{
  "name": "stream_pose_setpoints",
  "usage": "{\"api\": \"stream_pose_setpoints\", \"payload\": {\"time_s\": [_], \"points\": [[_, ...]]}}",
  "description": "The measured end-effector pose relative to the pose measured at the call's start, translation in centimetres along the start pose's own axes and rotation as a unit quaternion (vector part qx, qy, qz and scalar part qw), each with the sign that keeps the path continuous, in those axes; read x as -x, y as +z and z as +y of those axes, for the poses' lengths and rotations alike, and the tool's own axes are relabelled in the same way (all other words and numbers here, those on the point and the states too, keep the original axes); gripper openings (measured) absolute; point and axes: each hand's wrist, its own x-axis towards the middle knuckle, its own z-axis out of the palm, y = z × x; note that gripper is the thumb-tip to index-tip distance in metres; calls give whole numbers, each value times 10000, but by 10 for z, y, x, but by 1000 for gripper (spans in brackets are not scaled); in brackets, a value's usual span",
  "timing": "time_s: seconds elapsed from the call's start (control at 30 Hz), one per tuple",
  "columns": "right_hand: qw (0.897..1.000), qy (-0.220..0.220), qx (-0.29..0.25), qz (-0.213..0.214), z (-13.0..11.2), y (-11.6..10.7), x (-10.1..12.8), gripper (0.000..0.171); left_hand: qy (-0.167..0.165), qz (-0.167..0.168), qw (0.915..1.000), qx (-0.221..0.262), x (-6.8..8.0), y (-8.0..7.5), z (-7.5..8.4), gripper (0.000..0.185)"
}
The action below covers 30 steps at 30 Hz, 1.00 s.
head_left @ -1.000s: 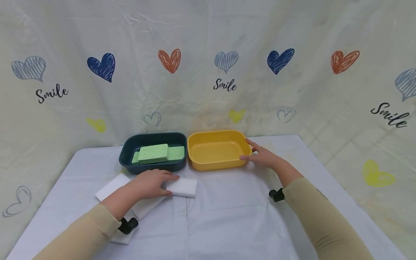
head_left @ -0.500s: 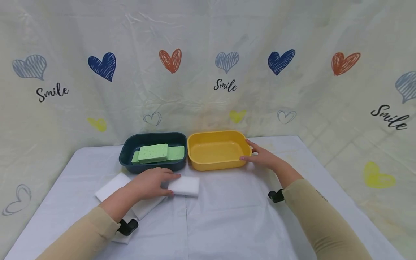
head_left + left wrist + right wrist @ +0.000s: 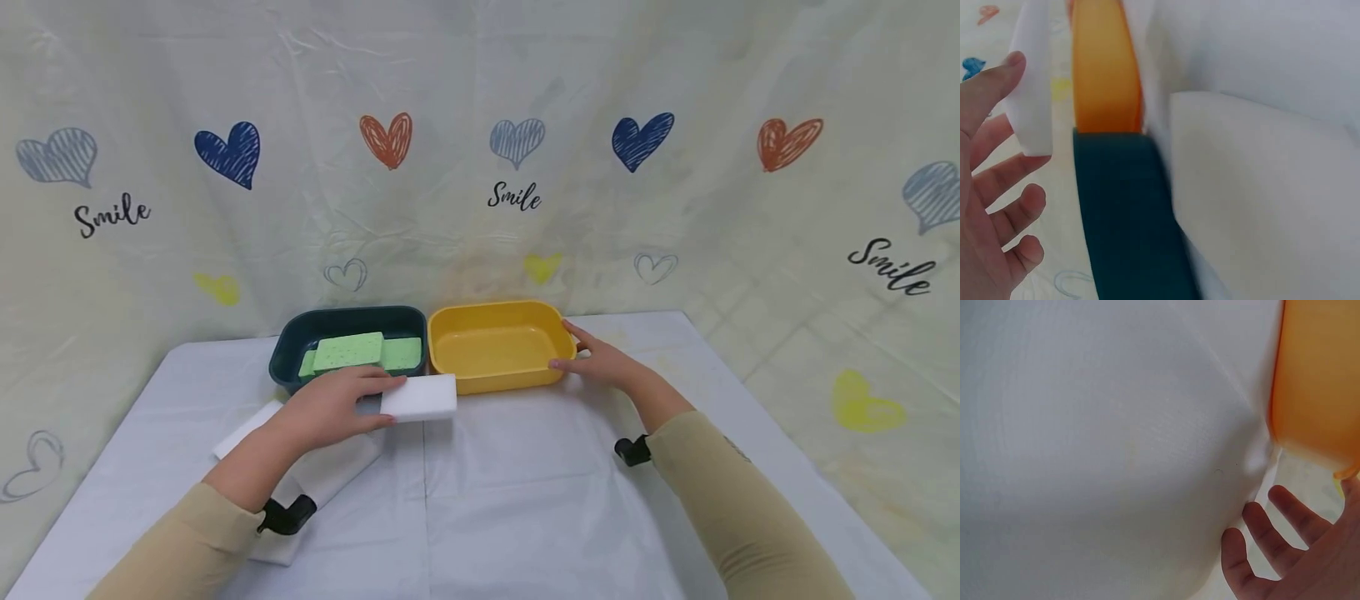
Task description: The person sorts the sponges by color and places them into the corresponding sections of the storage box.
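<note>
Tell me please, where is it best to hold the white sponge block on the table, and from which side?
Probably by its two long edges, coming from above and from its left end. The white sponge block is a flat rectangle lying lengthwise, and the left hand already pinches that end. The yellow tub blocks the far side.

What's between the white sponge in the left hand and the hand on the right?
In the head view, the yellow tub sits between the white sponge and the right hand, which touches its far end.

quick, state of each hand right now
Left hand: holds the white sponge.
Right hand: open, fingers rest against the yellow tub.
</note>
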Motion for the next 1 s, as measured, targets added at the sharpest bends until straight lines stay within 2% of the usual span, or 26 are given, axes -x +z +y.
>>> {"api": "stream_pose_setpoints", "payload": {"time_s": [0.1, 0.23, 0.47, 0.67, 0.83, 1.0], "points": [[10000, 12, 23, 2, 1, 0, 1, 108, -165, 31, 9998, 111, -11, -5, 6, 61], [10000, 22, 35, 21, 0, -1, 1, 108, -485, -86, 9985, 255, -32, -8, 10, 66], [9999, 108, -12, -2, -4, -1, 2, 113, -767, -255, 9959, 415, -77, -6, 14, 66], [10000, 69, 4, 1, -6, -2, 5, 107, -985, -380, 9935, 420, -116, 0, 19, 65], [9999, 110, 10, -11, -6, -1, 3, 106, -1136, -509, 9921, 172, -138, 7, 20, 64], [9999, 157, -2, -14, -5, -2, 1, 105, -1021, -664, 9919, -359, -152, 15, 26, 61]]}}
